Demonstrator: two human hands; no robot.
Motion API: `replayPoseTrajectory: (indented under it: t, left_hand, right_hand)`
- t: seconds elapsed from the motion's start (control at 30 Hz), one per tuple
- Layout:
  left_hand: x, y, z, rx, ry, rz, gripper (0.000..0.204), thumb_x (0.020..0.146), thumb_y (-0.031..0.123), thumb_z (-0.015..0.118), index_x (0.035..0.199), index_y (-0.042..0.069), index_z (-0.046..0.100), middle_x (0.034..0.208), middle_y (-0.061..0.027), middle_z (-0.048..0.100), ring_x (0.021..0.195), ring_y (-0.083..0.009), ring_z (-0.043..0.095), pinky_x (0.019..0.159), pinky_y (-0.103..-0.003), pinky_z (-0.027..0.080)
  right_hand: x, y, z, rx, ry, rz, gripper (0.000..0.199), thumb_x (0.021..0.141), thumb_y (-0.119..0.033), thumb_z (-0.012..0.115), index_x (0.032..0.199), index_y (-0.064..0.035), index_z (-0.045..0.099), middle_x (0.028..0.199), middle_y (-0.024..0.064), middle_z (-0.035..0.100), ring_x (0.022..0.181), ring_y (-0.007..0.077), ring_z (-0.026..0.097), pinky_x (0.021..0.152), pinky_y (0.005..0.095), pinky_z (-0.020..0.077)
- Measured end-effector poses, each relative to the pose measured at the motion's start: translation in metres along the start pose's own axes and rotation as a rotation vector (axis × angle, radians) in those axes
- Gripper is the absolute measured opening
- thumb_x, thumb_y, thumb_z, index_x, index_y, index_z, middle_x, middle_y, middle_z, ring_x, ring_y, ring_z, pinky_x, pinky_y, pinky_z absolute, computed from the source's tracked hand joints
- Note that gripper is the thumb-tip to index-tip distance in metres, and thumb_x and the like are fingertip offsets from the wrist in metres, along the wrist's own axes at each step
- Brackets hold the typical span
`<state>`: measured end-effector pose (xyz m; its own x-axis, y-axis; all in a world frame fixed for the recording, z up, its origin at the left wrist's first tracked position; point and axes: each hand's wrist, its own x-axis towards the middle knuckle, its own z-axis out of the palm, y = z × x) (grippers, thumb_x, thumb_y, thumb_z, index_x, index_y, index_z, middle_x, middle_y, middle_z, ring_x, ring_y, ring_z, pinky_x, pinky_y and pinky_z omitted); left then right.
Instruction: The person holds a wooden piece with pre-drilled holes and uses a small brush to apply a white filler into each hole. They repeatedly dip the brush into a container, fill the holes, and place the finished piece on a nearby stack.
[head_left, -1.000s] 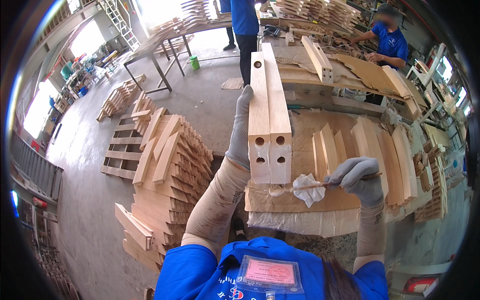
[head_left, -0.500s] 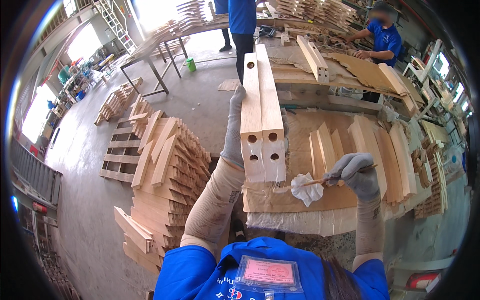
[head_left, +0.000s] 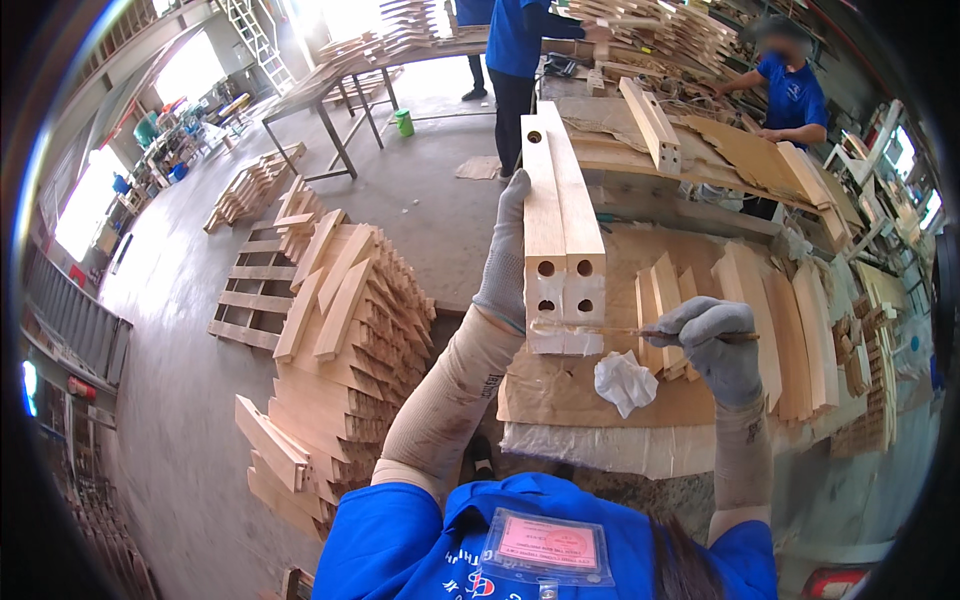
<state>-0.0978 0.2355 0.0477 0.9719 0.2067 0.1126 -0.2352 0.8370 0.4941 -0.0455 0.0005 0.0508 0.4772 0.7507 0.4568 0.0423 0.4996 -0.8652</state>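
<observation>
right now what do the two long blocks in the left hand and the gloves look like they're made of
The two long blocks look like pale, bare sanded wood: matte, faint grain, with round drilled holes near the end; a whitish smear there may be glue or filler. The gloves on the left hand and right hand look like grey knitted fabric, soft and matte; any coating cannot be told.

This is a woodworking shop with a factory feel. Stacks of cut wooden parts [head_left: 350,330] stand on the bare concrete floor [head_left: 200,400] beside a wooden pallet [head_left: 250,300]. Long metal-legged desks [head_left: 330,85] carry heaps of shaped timber pieces, and more drilled wooden blocks [head_left: 650,125] lie about. People in matching blue work shirts [head_left: 790,85] stand at the desks, and daylight comes through wide openings on the left.
</observation>
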Motion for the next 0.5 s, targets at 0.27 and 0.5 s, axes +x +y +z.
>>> replayPoseTrajectory:
  t: [0.27,0.5]
  left_hand:
    - [-0.004,0.005,-0.004,0.008,-0.023,0.002,0.065,0.087,0.060,0.048,0.119,0.003,0.047,0.088,-0.0138,0.060,0.072,-0.0222,0.066,0.062,-0.031,0.059]
    - [-0.007,0.005,-0.002,0.023,-0.058,-0.031,0.055,0.088,0.055,0.051,0.121,0.011,0.048,0.096,-0.0044,0.060,0.082,-0.0144,0.065,0.072,-0.027,0.057]
  right_hand:
    - [-0.001,-0.001,0.001,-0.014,-0.159,0.011,0.007,0.076,-0.002,0.071,0.082,0.0001,0.069,0.094,0.0191,0.066,0.086,0.0309,0.068,0.079,0.0408,0.0570]
    - [0.012,-0.002,0.006,-0.032,-0.032,-0.021,0.008,0.075,-0.001,0.071,0.083,0.0005,0.069,0.093,0.0195,0.066,0.087,0.0310,0.067,0.079,0.0413,0.0571]
